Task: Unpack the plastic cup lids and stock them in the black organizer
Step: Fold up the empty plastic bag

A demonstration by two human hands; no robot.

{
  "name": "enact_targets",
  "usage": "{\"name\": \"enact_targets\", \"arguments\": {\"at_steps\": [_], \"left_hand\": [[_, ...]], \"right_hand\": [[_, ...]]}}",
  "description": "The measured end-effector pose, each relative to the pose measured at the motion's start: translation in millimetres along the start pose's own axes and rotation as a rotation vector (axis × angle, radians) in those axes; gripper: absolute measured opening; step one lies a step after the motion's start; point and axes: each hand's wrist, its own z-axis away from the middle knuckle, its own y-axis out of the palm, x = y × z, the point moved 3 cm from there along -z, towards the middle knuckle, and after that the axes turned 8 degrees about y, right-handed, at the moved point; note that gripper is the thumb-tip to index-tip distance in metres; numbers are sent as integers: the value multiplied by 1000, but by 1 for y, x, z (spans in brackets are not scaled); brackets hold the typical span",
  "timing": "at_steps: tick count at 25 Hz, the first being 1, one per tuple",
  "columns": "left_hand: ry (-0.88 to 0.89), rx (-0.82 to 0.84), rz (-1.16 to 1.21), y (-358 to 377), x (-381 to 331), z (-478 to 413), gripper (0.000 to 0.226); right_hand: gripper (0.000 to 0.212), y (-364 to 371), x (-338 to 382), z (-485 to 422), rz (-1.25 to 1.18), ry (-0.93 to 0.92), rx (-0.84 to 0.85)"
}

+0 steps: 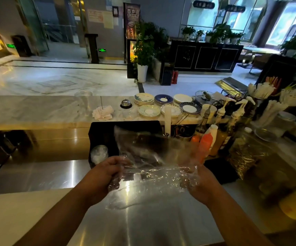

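Over the steel tabletop [143, 219] the hands are held apart, a crumpled clear plastic wrapper [152, 157] stretched between them. The left hand [108, 172] grips one end with curled fingers; the right hand [201, 181] is veiled by film, so its grip cannot be told. The wrapper partly hides the black organizer [104, 132] behind, where clear lids [99, 154] sit in its left round opening. An orange squeeze bottle [205, 144] stands to its right. Saucers [149, 110] and a bell [126, 103] lie beyond.
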Motion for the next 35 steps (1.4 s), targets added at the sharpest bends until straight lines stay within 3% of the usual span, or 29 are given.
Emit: {"name": "enact_targets", "arguments": {"at_steps": [2, 4, 8, 11, 13, 17, 19, 20, 22, 24, 25, 27, 30, 31, 33, 35], "left_hand": [[66, 24, -58, 1, -1, 7, 19], [176, 43, -186, 1, -5, 16, 24], [254, -254, -638, 3, -16, 14, 25], [398, -371, -672, 15, -28, 16, 27], [565, -270, -951, 29, -34, 17, 28], [485, 133, -1441, 67, -19, 8, 87], [389, 185, -1527, 77, -6, 2, 92], [360, 167, -1497, 81, -3, 0, 82], [385, 88, -1409, 86, 1, -5, 39], [417, 24, -1311, 90, 0, -8, 8], [393, -37, -1183, 90, -1, -9, 15], [320, -126, -861, 86, 0, -11, 14], [128, -38, -372, 95, 0, -13, 7], [57, 13, -253, 101, 1, -13, 11], [-43, 88, -151, 114, 2, -12, 14], [-93, 144, -137, 125, 5, -12, 12]], "right_hand": [[24, 2, 1, 3, 88, -31, -14], [38, 1, 3, 6, 209, -90, -47], [34, -7, 19, 9, 449, -120, -155], [22, -10, 28, 8, 1053, -239, -346], [9, 2, 28, 13, 1414, -384, -394], [37, 32, 23, 17, 1644, -611, -347], [24, 48, 23, 23, 1561, -645, -222], [18, 56, 24, 27, 1483, -628, -158], [17, 65, 28, 37, 1381, -743, -166], [37, 61, 25, 43, 1352, -897, -340], [56, 55, 23, 46, 1290, -884, -438], [92, 38, 18, 48, 1074, -703, -508], [108, 8, 8, 42, 692, -240, -333], [105, -1, 4, 40, 557, -54, -238], [78, -11, -5, 43, 304, 205, 6], [49, -18, -8, 48, 228, 211, 141]]}}
